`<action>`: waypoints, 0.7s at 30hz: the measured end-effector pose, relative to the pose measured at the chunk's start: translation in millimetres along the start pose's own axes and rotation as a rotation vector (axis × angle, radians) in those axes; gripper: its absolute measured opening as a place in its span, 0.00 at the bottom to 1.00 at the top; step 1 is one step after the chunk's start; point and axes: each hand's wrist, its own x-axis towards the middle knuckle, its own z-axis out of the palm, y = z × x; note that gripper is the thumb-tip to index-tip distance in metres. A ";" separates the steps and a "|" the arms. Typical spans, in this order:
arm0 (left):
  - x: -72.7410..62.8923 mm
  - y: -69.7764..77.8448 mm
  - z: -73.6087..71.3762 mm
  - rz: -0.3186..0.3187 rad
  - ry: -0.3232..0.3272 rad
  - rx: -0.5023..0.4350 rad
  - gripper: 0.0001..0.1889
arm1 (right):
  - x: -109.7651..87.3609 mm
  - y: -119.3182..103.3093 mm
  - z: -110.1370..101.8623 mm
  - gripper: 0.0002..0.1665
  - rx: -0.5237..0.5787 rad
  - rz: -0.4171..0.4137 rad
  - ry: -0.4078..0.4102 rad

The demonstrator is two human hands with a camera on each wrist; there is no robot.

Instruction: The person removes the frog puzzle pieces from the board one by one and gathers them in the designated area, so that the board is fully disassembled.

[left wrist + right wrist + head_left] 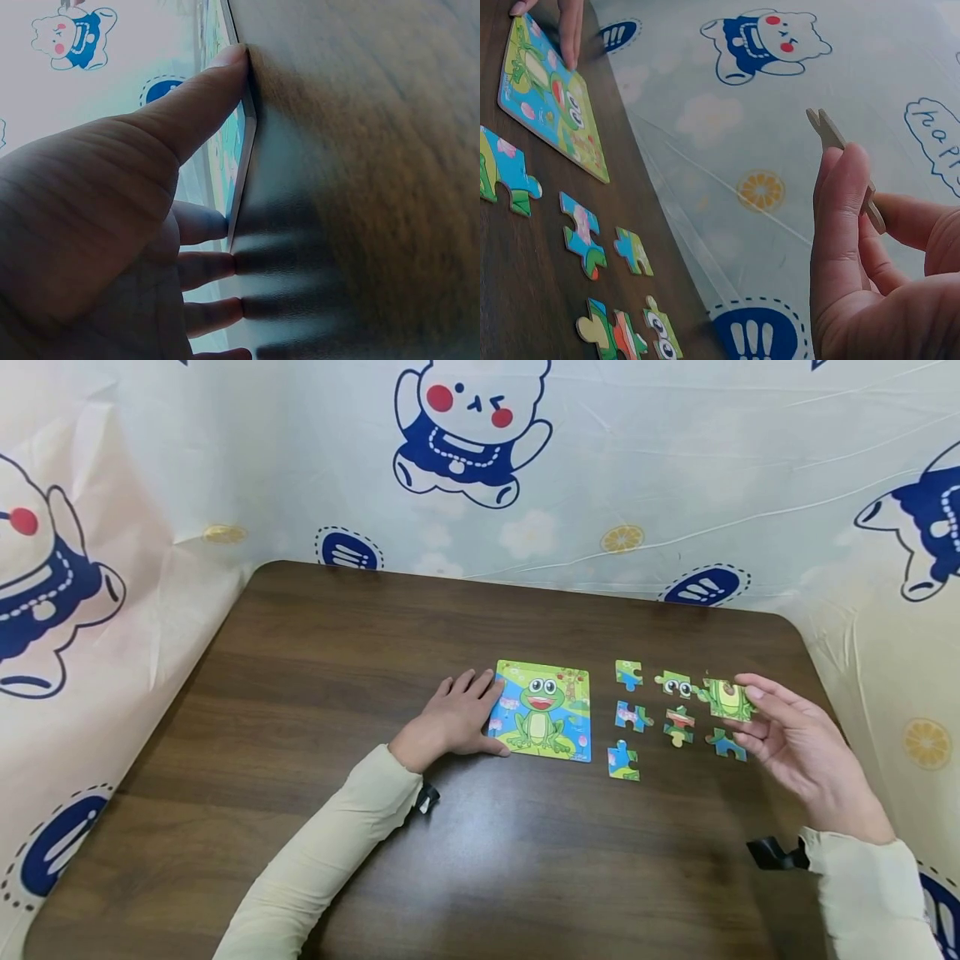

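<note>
My left hand (459, 714) lies with its fingers spread along the left side of a square frog picture board (552, 747). In the left wrist view, the thumb (214, 86) and a fingertip touch the board's edge. My right hand (802, 752) pinches a green frog-belly puzzle piece (726, 700) between thumb and fingers, raised over the table. The right wrist view shows that piece (826, 131) edge-on, its pale side edge showing. Nearest beneath the right hand is a blue-green piece (726, 743), with the frog-eyes piece (675, 684) just left of the held one.
Between board and right hand lie the frog-mouth piece (679, 725) and a column with a top corner piece (628, 674), a pink-flower piece (632, 716) and a bottom corner piece (622, 762). Printed cloth (570, 527) walls the brown table (360, 635) at back and sides.
</note>
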 end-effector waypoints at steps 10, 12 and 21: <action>0.6 0.7 -1.1 -0.002 -0.009 -0.003 0.57 | -9.8 -7.1 -8.3 0.22 0.029 0.002 -0.012; 0.5 0.9 -1.3 -0.002 -0.009 -0.003 0.57 | -9.8 -6.4 -9.0 0.23 0.029 0.002 -0.019; 0.0 1.6 -1.9 -0.005 -0.014 0.009 0.58 | -7.1 -2.6 -10.8 0.24 0.008 -0.019 -0.049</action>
